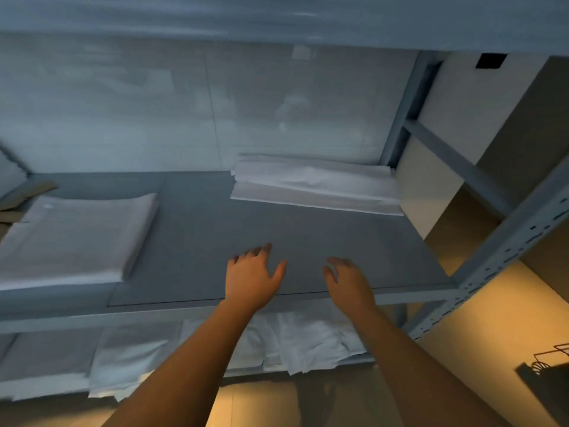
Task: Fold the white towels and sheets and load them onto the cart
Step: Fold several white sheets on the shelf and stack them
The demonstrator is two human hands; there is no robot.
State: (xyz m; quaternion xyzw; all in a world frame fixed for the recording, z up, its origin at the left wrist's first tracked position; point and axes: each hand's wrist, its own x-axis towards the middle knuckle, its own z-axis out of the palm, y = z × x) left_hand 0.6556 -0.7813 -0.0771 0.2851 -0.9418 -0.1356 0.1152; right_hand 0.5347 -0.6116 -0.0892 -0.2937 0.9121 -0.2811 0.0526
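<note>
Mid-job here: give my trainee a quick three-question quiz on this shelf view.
1. True or false: the left hand grips a towel.
2. Where does the folded stack by the right upright lie? A) front edge B) back of the shelf C) the floor
3. Fill in: the crumpled white linens lie on the shelf ____ the hands.

Key: 1 false, both it and the right hand are empty; 2 B; 3 below.

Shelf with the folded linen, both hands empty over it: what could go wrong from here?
1. The loose white sheets on the lower shelf hang over its front edge and could slide off.
2. The far folded stack lies unevenly and may come apart if pulled.
3. The left hand and right hand reach under a low upper shelf, so little clearance for lifting.
</note>
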